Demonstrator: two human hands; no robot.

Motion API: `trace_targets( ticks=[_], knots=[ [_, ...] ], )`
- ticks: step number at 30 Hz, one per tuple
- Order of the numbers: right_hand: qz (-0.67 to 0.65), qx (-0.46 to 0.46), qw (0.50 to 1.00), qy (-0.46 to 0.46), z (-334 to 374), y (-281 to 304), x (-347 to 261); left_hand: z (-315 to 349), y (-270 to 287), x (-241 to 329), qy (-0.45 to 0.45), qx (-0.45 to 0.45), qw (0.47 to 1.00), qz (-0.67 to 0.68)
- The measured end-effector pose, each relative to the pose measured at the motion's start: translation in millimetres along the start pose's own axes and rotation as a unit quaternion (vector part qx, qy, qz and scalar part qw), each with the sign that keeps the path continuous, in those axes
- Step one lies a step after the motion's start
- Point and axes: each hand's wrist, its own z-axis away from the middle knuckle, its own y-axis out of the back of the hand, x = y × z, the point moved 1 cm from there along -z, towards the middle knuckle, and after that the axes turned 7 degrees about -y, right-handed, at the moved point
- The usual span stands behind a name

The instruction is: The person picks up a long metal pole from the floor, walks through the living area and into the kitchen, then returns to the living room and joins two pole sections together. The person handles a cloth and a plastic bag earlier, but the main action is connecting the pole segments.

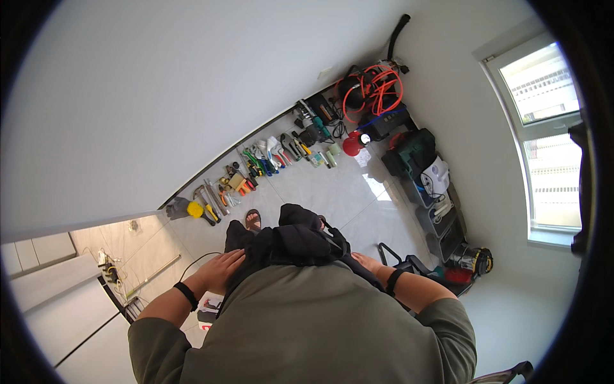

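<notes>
My left hand (pixel 224 264) lies flat against the left side of the black clothing (pixel 297 243) at my waist, fingers stretched out and holding nothing. On the other side, my right hand (pixel 368 263) rests against the same black clothing. Its fingers are partly hidden but look extended, with nothing seen in them. Black bands circle both wrists. A sandalled foot (pixel 253 220) shows on the tiled floor. Beyond it, hand tools lie in a row along the wall, among them a hammer (pixel 206 200) and a yellow round brush (pixel 195 209).
An orange-red hose (pixel 384 96) is coiled in the far corner near a red round object (pixel 352 144). A green power tool (pixel 416 153) and grey bins (pixel 441 233) line the right wall below a window (pixel 550 147). A box (pixel 208 310) sits by my left forearm.
</notes>
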Motion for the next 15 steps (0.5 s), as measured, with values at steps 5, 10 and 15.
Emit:
trace_targets(
  ticks=[5,10,15],
  knots=[
    [-0.077,-0.025,0.996,-0.025,15.8,14.9,-5.3,-8.2,-0.8,-0.9,-0.020,0.004,1.000,-0.003],
    [-0.091,0.041,0.995,0.026,17.4,11.4,1.5,-15.3,-1.7,4.6,-0.014,0.015,1.000,0.006],
    [-0.043,0.016,0.999,0.026,15.2,-10.3,16.7,-19.3,-5.1,10.3,-0.018,0.029,0.999,0.006]
  ],
)
